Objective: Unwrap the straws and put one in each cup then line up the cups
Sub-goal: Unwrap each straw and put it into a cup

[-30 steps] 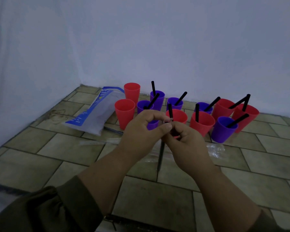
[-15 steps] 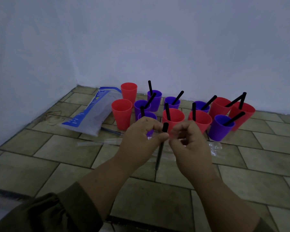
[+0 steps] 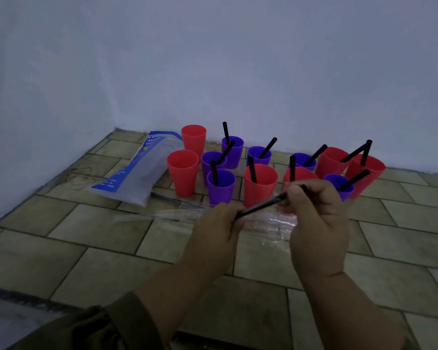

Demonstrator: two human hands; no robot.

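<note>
Well, from the head view, the only one there is, the person has a black straw (image 3: 261,205) stretched slantwise between both hands, low in front of the cluster of cups. The left hand (image 3: 218,231) has its fingers curled round the lower end; the right hand (image 3: 316,218) pinches the upper end between thumb and fingers. There is a faint sheen along the straw near the right hand, but I cannot tell whether any wrapper clings to it.

Ten cups hold a straw. Two red ones at the left do not: the nearer empty red cup (image 3: 182,173) and the farther empty red cup (image 3: 193,140), both just beside the blue-and-white bag (image 3: 137,170). Clear wrappers (image 3: 276,223) lie on the tiled floor (image 3: 86,248) under the hands.

I'd judge the trouble lies in the crowding. The right hand sits close to the front cups, and these look light; a knuckle or a swing of the straw could tip one and spill its straw. Reaching left across the leaning straws could snag them too. Pulling hard at both ends might kink the straw.
</note>
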